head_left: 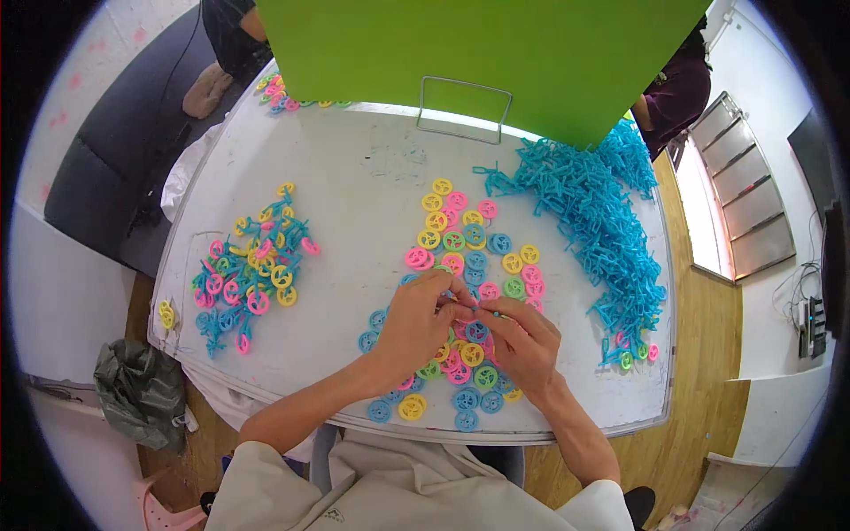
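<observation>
The left hand (416,317) and right hand (529,347) meet fingertip to fingertip, both pinching a small blue part (497,314), mostly hidden, above the bench (354,203). Coloured wheels (471,355) lie beneath and around them, trailing toward 12 o'clock. From the hands, a blue heap (611,234) sits at 2 o'clock, a mixed pile (258,274) of wheels and blue pieces at 9.

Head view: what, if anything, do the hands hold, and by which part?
The left hand and right hand appear to pinch a small, half-hidden blue plastic piece between them; which part cannot be told.
</observation>
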The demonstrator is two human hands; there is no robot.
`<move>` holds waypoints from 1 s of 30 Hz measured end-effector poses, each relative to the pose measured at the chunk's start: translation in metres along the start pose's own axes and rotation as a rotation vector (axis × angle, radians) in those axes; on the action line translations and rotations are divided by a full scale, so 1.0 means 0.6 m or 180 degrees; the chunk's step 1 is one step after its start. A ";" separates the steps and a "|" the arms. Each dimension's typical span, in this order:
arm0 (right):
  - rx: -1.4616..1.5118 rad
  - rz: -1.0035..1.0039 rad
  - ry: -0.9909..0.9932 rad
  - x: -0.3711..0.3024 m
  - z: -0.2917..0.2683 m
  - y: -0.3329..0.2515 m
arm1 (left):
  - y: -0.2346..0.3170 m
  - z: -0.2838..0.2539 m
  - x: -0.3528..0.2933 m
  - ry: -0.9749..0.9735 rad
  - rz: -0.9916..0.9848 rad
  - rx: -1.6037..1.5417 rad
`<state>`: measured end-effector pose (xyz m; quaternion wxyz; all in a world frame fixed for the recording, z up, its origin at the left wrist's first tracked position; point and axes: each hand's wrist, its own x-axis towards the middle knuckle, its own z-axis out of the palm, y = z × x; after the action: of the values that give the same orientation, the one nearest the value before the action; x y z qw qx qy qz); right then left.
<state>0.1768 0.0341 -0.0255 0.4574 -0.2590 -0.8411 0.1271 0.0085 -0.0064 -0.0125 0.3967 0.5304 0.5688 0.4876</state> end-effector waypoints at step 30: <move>0.0237 0.0843 -0.0094 0.003 0.000 -0.004 | 0.021 -0.004 0.001 -0.0266 0.0297 0.0196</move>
<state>0.1751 0.0333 -0.0230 0.4335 -0.3487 -0.8009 0.2213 0.0088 -0.0063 0.0006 0.3805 0.5883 0.5411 0.4652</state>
